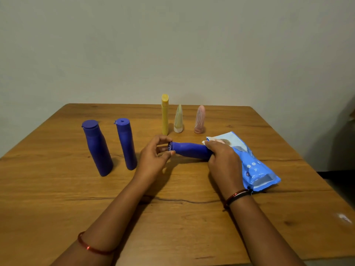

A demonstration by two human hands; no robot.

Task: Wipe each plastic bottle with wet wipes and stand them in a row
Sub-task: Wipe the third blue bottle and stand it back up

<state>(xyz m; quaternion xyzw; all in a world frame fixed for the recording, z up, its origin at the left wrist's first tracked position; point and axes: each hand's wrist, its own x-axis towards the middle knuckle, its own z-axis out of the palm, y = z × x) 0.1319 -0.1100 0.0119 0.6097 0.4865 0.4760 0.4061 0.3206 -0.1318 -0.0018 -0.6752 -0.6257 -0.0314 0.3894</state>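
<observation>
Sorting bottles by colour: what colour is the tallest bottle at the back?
Yellow: the tallest back bottle, cap included, seen in the head view.

left hand (153, 158): pinching the cap end of a blue bottle (190, 150) that is lying sideways above the wooden table (57, 198)
right hand (222, 158): gripping the bottle's other end, with a white wipe (205, 142) peeking out by its fingers
blue wipes pack (255, 166): lying flat just beside the right hand
left side: two blue bottles (97, 148) (125, 144) standing near each other
far side: yellow bottle (164, 114), pale tube (178, 119) and pink tube (200, 120) standing in a row
</observation>
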